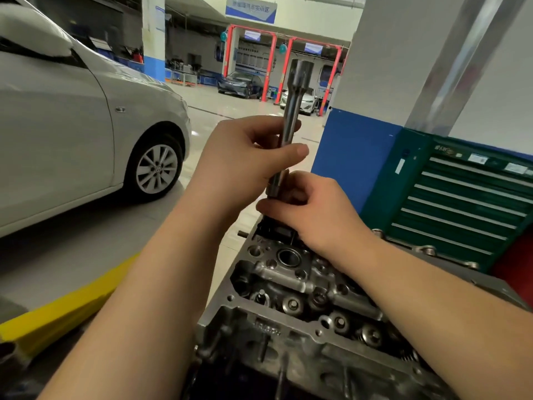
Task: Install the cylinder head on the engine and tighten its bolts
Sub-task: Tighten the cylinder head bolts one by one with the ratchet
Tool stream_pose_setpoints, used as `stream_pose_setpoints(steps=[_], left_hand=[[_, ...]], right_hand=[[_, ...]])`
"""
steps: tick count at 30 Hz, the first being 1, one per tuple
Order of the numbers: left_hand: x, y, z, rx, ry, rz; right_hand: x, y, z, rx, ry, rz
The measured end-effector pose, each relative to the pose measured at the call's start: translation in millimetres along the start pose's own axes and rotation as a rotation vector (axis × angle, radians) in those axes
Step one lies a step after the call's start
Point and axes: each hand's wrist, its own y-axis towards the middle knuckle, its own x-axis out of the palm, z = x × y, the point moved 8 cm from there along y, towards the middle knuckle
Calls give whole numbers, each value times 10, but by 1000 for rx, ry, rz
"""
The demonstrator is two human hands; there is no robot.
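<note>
The grey cylinder head (291,287) lies on the engine at the lower middle, its valve springs and bolt holes showing. A long steel socket extension (294,102) stands nearly upright above the head's far end, its wide end on top. My left hand (245,160) grips its middle, fingers and thumb wrapped round the shaft. My right hand (311,209) holds its lower end just above the head, fingers curled around it. The tool's tip and whatever sits under it are hidden by my right hand.
A silver car (72,134) is parked at the left, beside a yellow floor ramp (66,307). A green tool cabinet (461,203) with drawers stands at the right against a blue and white wall. Red vehicle lifts (271,64) and other cars are far behind.
</note>
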Motion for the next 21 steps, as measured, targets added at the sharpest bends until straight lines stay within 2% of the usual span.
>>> stream_pose_setpoints(steps=[6,16,21], left_hand=[[44,-40,3,2,-74,-37],[7,-75,121,77,45,85],[30,-77,105,91,24,51]], right_hand=[[12,-79,20,6,189,-120],[-59,-36,-22,11,-10,27],[-27,-70,-44,-17,173,-27]])
